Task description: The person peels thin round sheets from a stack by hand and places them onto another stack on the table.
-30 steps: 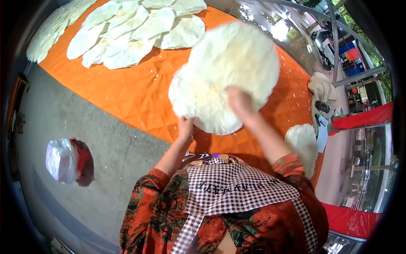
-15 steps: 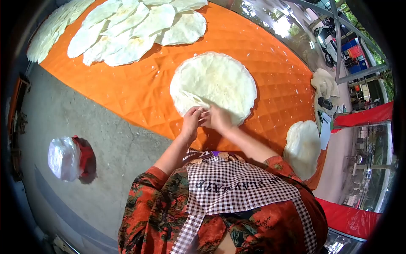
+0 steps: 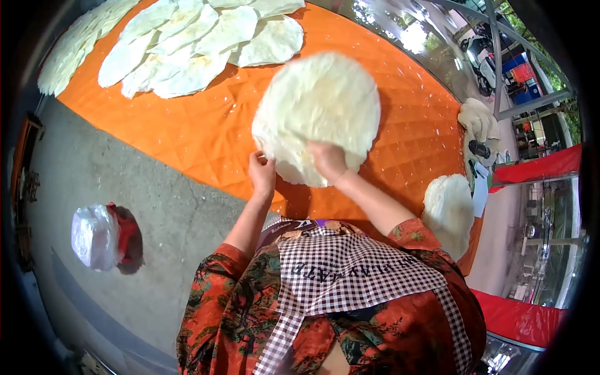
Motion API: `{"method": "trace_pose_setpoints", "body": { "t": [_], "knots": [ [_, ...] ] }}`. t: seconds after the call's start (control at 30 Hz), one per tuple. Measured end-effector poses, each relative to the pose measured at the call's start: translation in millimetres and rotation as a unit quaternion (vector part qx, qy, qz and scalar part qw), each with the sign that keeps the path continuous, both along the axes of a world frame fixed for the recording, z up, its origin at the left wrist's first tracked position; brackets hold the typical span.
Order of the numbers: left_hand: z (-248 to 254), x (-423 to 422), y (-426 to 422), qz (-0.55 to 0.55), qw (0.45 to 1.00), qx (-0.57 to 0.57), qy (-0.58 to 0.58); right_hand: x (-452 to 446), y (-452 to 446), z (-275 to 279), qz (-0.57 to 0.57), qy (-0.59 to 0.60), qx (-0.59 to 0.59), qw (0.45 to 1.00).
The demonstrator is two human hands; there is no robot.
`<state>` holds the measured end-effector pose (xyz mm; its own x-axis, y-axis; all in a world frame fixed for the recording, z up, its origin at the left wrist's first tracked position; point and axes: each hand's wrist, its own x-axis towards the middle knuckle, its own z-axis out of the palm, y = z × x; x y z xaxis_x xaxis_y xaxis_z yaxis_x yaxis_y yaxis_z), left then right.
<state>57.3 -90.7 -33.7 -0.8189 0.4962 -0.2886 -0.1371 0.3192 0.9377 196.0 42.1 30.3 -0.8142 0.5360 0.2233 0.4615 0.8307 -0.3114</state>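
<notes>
Leftward the left hand (image 3: 262, 175) has shifted, to the near-left rim of the pale round sheet (image 3: 319, 109), fingertips close together; whether they grip it, I cannot tell. Over the orange cloth (image 3: 200, 144), on the sheet's near part, the right hand (image 3: 326, 160) curls, its hold unclear. Light, even handling should avoid tearing.

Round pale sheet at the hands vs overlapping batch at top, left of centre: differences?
- Layout: the round sheet shows one nearly full face; the batch shows many, partly covering each other.
- Contact: the right hand is over the round sheet, the left hand at its edge; no hand is at the batch.
- Sharpness: the round sheet's far edge is blurred; the batch's edges look crisper.

Shared: pale colour.
</notes>
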Motion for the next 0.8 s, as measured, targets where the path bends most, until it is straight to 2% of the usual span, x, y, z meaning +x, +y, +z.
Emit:
{"method": "trace_pose_setpoints", "body": {
  "t": [0.03, 0.07, 0.13, 0.17, 0.23, 0.33, 0.37, 0.4, 0.47, 0.53, 0.57, 0.6, 0.63, 0.67, 0.7, 0.73, 0.8],
  "knots": [
    [-10, 2, 0, -0.002, 1.000, 0.013, 0.001, 6, -6, -29, 0.020, 0.041, 0.026, 0.999],
    [-13, 1, -2, -0.014, 1.000, 0.014, -0.018, 10, -11, -41, 0.034, 0.010, 0.000, 0.999],
    [-19, -2, -2, -0.037, 0.997, 0.017, -0.059, 7, -14, -24, 0.025, -0.005, -0.023, 0.999],
    [-24, -2, -2, -0.043, 0.998, 0.009, -0.034, 4, -16, -10, 0.018, -0.032, -0.035, 0.999],
    [-4, -2, -4, -0.048, 0.974, 0.083, -0.204, -1, -15, 18, 0.002, -0.088, -0.059, 0.994],
    [2, -6, -1, -0.061, 0.897, 0.164, -0.406, -7, -42, 10, 0.064, -0.021, -0.068, 0.995],
    [2, -8, 0, -0.044, 0.863, 0.179, -0.470, -6, -47, 2, 0.045, -0.139, -0.125, 0.981],
    [3, -9, 0, -0.026, 0.825, 0.194, -0.531, -3, -57, -18, 0.024, -0.086, -0.005, 0.996],
    [7, -3, 4, -0.036, 0.849, 0.220, -0.479, -1, -42, -54, -0.021, -0.051, -0.145, 0.988],
    [11, 7, 0, -0.049, 0.870, 0.238, -0.428, -18, -14, 19, -0.149, -0.182, -0.364, 0.901],
    [6, 9, -2, -0.089, 0.905, 0.159, -0.384, -12, 28, -8, -0.131, -0.073, -0.333, 0.931],
    [6, 10, -2, -0.089, 0.909, 0.156, -0.377, -10, 89, -28, -0.046, -0.024, -0.213, 0.976],
    [6, 12, -1, -0.088, 0.912, 0.153, -0.371, -15, 138, 6, -0.108, -0.006, -0.257, 0.960],
    [6, 14, 0, -0.086, 0.915, 0.149, -0.366, -15, 168, 65, -0.064, 0.000, -0.164, 0.984],
    [12, 12, 0, -0.100, 0.915, 0.138, -0.365, -27, 151, 146, -0.162, 0.016, -0.208, 0.965],
    [11, 14, -1, -0.087, 0.916, 0.146, -0.364, -17, 183, 164, -0.060, 0.036, -0.087, 0.994],
    [6, 18, 1, -0.064, 0.917, 0.168, -0.357, -21, 158, 214, -0.036, 0.050, -0.021, 0.998]
  ]
}}
